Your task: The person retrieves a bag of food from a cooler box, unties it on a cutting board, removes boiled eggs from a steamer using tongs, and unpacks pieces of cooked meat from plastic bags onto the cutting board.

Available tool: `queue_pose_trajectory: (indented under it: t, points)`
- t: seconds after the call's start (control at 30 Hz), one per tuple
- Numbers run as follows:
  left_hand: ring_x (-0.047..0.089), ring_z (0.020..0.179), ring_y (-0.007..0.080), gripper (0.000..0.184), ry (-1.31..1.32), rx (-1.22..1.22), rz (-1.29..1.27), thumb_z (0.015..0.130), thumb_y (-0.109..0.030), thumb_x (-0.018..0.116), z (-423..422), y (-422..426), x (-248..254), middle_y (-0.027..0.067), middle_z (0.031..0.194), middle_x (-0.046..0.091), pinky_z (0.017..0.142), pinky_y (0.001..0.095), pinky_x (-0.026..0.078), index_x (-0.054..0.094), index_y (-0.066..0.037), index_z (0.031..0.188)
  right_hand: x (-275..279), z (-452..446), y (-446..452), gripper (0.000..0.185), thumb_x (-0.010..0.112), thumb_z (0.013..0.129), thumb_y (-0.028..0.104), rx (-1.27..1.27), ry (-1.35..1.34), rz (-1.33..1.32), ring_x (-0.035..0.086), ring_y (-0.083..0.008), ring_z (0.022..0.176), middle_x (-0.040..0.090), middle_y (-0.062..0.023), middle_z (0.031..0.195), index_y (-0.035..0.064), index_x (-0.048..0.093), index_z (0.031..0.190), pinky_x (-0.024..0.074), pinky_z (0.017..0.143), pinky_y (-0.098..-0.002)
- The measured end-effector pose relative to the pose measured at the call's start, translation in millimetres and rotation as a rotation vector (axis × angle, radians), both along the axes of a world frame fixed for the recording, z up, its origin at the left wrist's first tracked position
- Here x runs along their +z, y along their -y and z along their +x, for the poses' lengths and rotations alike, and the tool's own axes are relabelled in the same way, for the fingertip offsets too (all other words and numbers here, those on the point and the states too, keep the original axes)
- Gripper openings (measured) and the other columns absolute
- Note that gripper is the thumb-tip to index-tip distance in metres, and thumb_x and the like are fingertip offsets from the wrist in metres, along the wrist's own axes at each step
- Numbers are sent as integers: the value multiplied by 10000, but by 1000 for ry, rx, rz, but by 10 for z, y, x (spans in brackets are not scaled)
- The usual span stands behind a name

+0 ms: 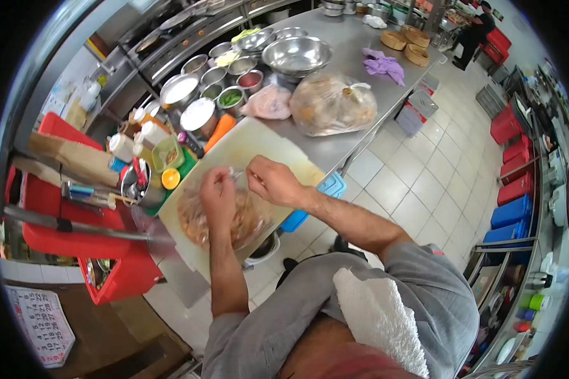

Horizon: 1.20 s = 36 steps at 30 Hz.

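A clear plastic bag (251,218) of orange-brown food lies on the pale cutting board (189,256) in front of me. My left hand (217,194) is over the bag, its fingers pinched together at the gathered top. Close beside it on the right, my right hand (273,181) is also closed, its fingertips on the bag's twisted plastic. The exact grip is partly hidden by the fingers. A carrot (220,132) and a dark-handled tool (191,144) lie at the board's far left edge.
Beyond the board sit a larger filled bag (334,104), a pinkish bag (267,102) and several metal bowls (297,55). Bottles (153,134), a halved orange (170,178) and a utensil pot (136,183) stand left. A purple cloth (384,66) and bamboo steamers (416,54) lie farther off; a person (476,35) stands far right.
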<state>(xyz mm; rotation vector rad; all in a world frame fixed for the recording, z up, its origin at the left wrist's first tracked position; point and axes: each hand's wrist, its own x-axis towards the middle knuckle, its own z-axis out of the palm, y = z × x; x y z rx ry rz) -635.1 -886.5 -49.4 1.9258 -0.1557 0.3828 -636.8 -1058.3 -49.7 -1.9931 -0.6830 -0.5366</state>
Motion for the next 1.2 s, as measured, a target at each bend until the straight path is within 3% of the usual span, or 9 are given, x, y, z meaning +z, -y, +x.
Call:
queue_pose_trajectory:
  t: [0.03, 0.1, 0.2, 0.33, 0.5, 0.73, 0.97, 1.1, 1.2]
  points:
    - [577, 847, 181, 113, 2, -14, 9, 795, -17, 598, -48, 142, 86, 87, 882, 601, 783, 301, 455, 585, 10, 904, 17, -52, 162, 91, 581, 769, 42, -14, 2, 9, 555, -289, 688, 529, -125, 803, 23, 517, 831, 466, 585, -383]
    - [543, 966, 264, 136, 447, 229, 292, 783, -27, 601, -138, 494, 356, 134, 992, 576, 875, 374, 411, 575, -4, 915, 72, -153, 645, 118, 594, 806, 40, -10, -193, 245, 556, -222, 704, 527, -97, 887, 24, 539, 909, 475, 614, -331]
    - [512, 1036, 266, 139, 469, 236, 212, 790, -36, 624, -228, 1248, 538, 146, 1091, 548, 938, 356, 382, 573, -11, 917, -164, -304, 1627, 187, 611, 832, 105, -116, -248, 241, 556, -196, 706, 513, -96, 884, 13, 569, 989, 472, 625, -317]
    - [524, 1015, 258, 124, 536, 114, 226, 790, -24, 613, -99, 2510, 476, 130, 1067, 560, 940, 361, 379, 576, -15, 909, -472, -693, 3026, 181, 604, 835, 97, -215, -364, 238, 550, -171, 702, 520, -93, 878, 16, 571, 993, 463, 627, -289]
    - [533, 995, 275, 137, 224, -401, 154, 779, -74, 631, 160, 4045, 279, 126, 1049, 560, 890, 355, 410, 593, -22, 900, -501, -1123, 4443, 151, 598, 847, 91, -439, -554, 322, 540, -131, 693, 540, -67, 858, 14, 578, 975, 455, 620, -274]
    - [556, 855, 203, 156, 135, -635, 218, 778, -71, 630, 863, 5762, -86, 98, 1010, 570, 775, 309, 452, 595, -13, 918, -674, -729, 6191, 147, 603, 844, 92, -560, -516, 391, 548, -135, 705, 575, -79, 829, 3, 582, 960, 457, 621, -271]
    - [576, 824, 221, 167, 8, -795, 223, 784, -108, 632, 1947, 7836, -368, 93, 976, 576, 749, 322, 474, 593, -21, 922, -1330, -412, 8673, 206, 614, 817, 115, -770, -758, 34, 588, -208, 741, 605, -131, 863, -11, 592, 979, 484, 670, -305]
    - [578, 828, 232, 167, 22, -948, 249, 797, -134, 623, 2397, 9381, -241, 93, 949, 573, 745, 329, 478, 588, -25, 918, -1868, -1007, 10061, 203, 584, 798, 116, -1032, -900, 116, 594, -190, 691, 625, -126, 792, -26, 597, 942, 488, 632, -295]
    - [567, 803, 196, 184, 12, -1119, 235, 810, -152, 629, 2618, 10529, -202, 91, 958, 567, 746, 315, 459, 588, -16, 926, -2150, -1450, 10874, 172, 578, 798, 102, -1215, -1029, 450, 580, -145, 621, 616, -78, 759, -22, 591, 917, 469, 544, -276]
